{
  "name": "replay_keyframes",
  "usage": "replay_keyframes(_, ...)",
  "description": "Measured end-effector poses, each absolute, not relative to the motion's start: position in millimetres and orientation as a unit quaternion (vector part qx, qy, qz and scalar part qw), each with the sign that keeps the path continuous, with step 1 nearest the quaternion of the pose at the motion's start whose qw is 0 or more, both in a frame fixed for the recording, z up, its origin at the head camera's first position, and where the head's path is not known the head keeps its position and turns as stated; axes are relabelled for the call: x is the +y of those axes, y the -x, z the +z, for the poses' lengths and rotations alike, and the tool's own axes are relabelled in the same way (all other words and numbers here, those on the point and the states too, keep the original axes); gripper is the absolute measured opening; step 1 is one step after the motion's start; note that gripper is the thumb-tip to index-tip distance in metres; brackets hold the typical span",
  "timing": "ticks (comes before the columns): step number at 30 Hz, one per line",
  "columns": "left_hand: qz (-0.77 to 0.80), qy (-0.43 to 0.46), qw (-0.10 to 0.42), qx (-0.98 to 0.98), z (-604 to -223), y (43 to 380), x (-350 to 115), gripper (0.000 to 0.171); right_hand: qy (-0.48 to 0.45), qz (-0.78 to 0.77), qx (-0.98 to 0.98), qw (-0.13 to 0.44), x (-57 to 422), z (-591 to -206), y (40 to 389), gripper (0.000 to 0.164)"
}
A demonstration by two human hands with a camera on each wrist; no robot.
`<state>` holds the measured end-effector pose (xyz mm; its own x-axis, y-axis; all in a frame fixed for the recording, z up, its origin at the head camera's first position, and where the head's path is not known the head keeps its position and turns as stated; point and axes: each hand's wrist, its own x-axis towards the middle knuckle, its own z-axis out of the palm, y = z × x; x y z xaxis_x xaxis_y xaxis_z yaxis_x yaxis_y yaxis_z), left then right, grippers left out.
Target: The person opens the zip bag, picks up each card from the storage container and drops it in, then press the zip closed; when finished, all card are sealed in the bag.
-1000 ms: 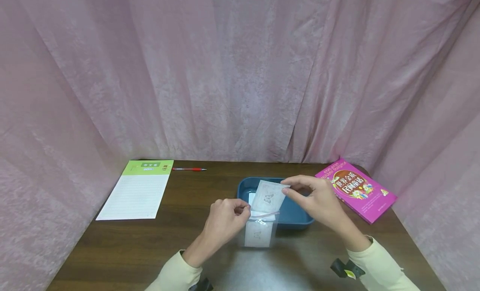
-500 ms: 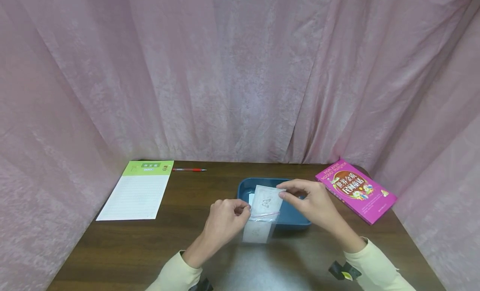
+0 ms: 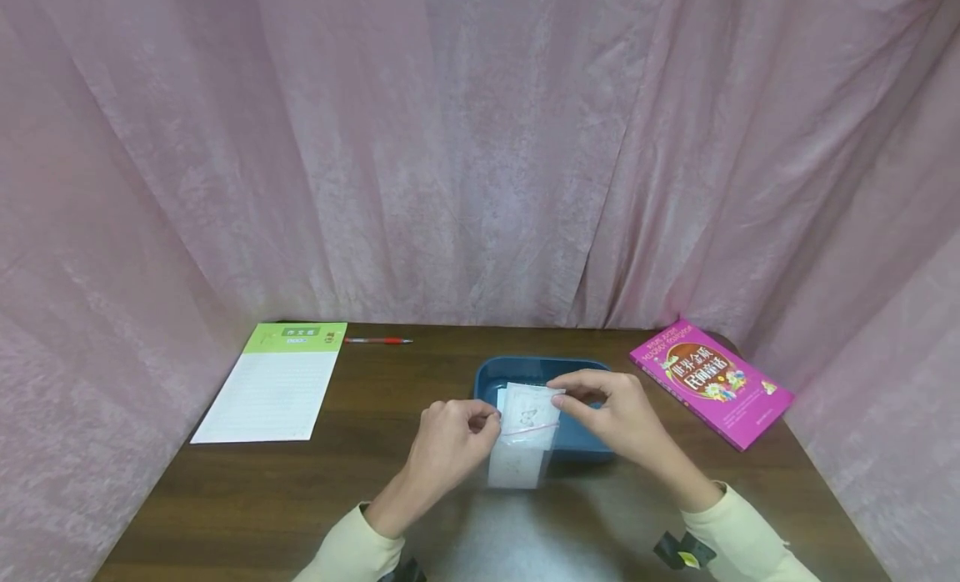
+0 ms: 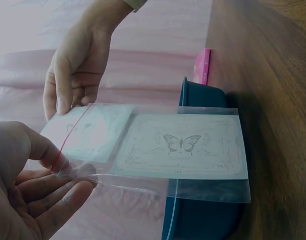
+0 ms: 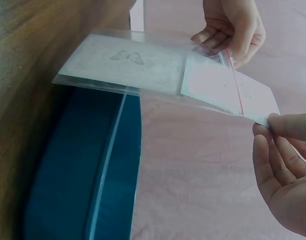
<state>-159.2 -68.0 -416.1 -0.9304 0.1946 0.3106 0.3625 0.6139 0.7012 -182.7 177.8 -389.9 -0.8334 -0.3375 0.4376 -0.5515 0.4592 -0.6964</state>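
Note:
My left hand [image 3: 452, 436] pinches the edge of a clear zip bag [image 4: 213, 192] near its red seal line. Inside the bag lies a pale card [image 4: 180, 145] printed with a butterfly. With thumb and fingertips, my right hand [image 3: 618, 411] pinches the upper corner of a second butterfly card [image 3: 528, 403]. That card is partly in the bag's mouth, its outer end sticking out past the red line. Both hands hold the bag and card above the near side of a blue tray [image 3: 491, 369]. A white piece just behind the card is mostly hidden.
On the left of the wooden table [image 3: 247, 499] lies a writing pad [image 3: 277, 390] with a green header. A red pen [image 3: 378, 340] is beside it. A pink book [image 3: 712, 382] lies at the right. Pink curtains [image 3: 480, 148] hang behind the table.
My right hand has moved down and slightly left, sliding the second card deeper into the zip bag. The left hand has stayed nearly still, holding the bag's edge.

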Motion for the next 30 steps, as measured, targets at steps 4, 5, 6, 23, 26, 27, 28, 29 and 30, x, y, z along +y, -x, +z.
replay_keyframes(4,-0.41,0.157,0.109,-0.892,-417.6,159.3,-68.0,0.017,-0.27,0.45,-0.843,0.121,176.5,-394.5,182.4,0.015)
replay_keyframes(5,-0.41,0.158,0.112,-0.891,-417.9,159.5,-68.0,0.017,-0.271,0.449,-0.843,0.121,176.1,-395.6,182.4,0.015)
replay_keyframes(6,-0.41,0.159,0.113,-0.891,-418.1,159.8,-68.0,0.017,-0.271,0.449,-0.843,0.122,175.8,-396.7,182.4,0.014)
replay_keyframes(23,-0.408,0.158,0.108,-0.893,-415.7,159.5,-68.4,0.017,-0.264,0.462,-0.838,0.118,172.3,-411.0,175.9,0.011)
replay_keyframes(26,-0.408,0.158,0.107,-0.893,-415.5,159.5,-68.5,0.017,-0.266,0.465,-0.836,0.117,172.0,-410.2,173.8,0.01)
replay_keyframes(27,-0.408,0.159,0.108,-0.893,-415.5,159.5,-68.5,0.017,-0.268,0.465,-0.836,0.117,172.3,-410.6,173.4,0.01)
replay_keyframes(28,-0.408,0.159,0.108,-0.892,-415.7,159.5,-68.5,0.017,-0.271,0.464,-0.835,0.119,172.3,-411.1,173.2,0.01)
replay_keyframes(29,-0.409,0.159,0.108,-0.892,-415.8,159.4,-68.5,0.017,-0.273,0.465,-0.834,0.12,172.3,-411.8,172.9,0.01)
replay_keyframes(30,-0.41,0.159,0.108,-0.892,-415.8,159.4,-68.5,0.017,-0.275,0.465,-0.833,0.122,172.2,-412.6,172.9,0.01)
